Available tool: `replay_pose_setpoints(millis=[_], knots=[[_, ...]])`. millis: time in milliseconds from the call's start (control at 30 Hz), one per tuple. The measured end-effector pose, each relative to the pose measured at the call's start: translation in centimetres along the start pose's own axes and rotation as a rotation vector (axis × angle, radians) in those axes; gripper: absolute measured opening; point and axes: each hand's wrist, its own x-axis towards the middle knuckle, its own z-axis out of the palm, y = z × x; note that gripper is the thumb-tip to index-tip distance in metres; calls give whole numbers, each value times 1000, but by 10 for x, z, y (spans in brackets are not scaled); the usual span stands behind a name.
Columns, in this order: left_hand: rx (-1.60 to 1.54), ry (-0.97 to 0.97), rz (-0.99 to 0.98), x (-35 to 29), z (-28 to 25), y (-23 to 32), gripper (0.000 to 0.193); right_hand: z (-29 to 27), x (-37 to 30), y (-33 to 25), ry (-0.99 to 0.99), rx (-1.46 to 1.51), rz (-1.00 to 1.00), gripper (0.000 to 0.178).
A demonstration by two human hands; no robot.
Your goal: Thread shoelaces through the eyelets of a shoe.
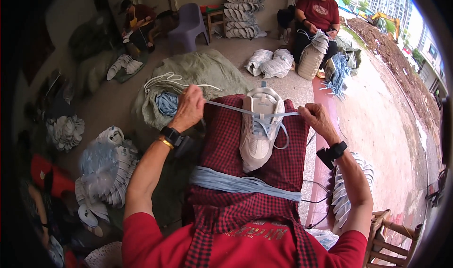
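As my left hand (191, 106) and right hand (319, 120) pinch the lace (231, 107) taut, the shoe (255, 151), lying across the far edge of my apron (221, 143), looks laced low down, its top seemingly unfinished.

A red shirt (160, 245), red-black checked apron (245, 211), 2 black wristbands (171, 136) and 1 gold bracelet (166, 143) are worn.
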Motion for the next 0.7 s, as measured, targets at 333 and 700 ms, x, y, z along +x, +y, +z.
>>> replay_pose_setpoints(millis=[333,700], knots=[[133,32,-247,-29,-5,-23,14,2,-3,-25,-64,-164,-222,31],[-225,-199,87,18,43,79,12,28,6,-65,-273,-204,-202,45]])
